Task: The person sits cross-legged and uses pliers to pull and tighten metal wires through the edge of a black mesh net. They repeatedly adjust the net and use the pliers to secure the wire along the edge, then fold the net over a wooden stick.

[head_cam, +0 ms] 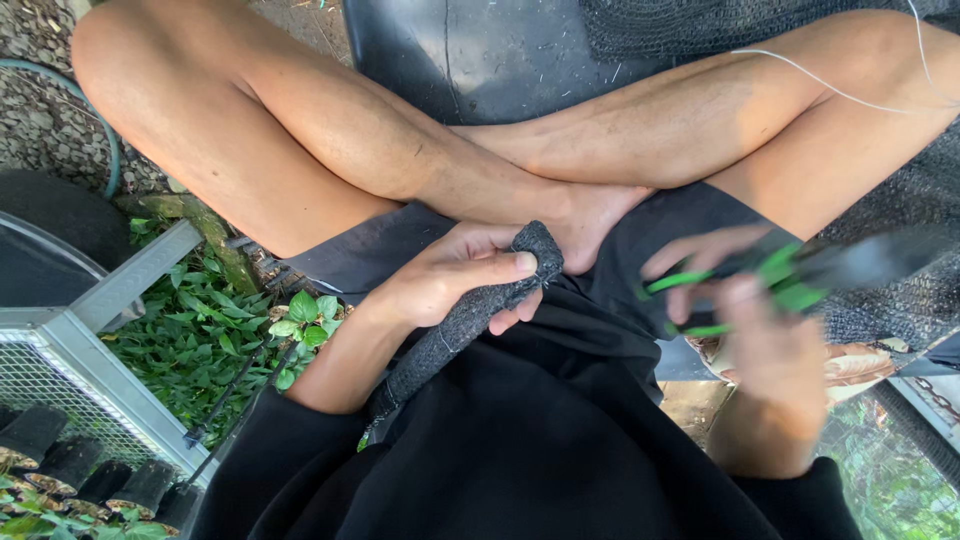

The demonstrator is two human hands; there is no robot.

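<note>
My left hand (pixel 455 275) grips a rolled strip of black mesh netting (pixel 470 315), thumb pressed on its upper end near my crossed ankles. My right hand (pixel 755 320), blurred by motion, holds a pair of scissors with green handles (pixel 770 280); the dark blades point to the right over more netting. The two hands are apart, with my black shorts between them. I sit cross-legged with bare legs (pixel 330 140).
A black seat surface (pixel 480 50) lies beyond my legs. Black shade netting (pixel 900 300) drapes at the right. At the left stand a grey metal frame with wire mesh (pixel 90 340), small black seedling pots (pixel 70 465), green plants and a hose on gravel.
</note>
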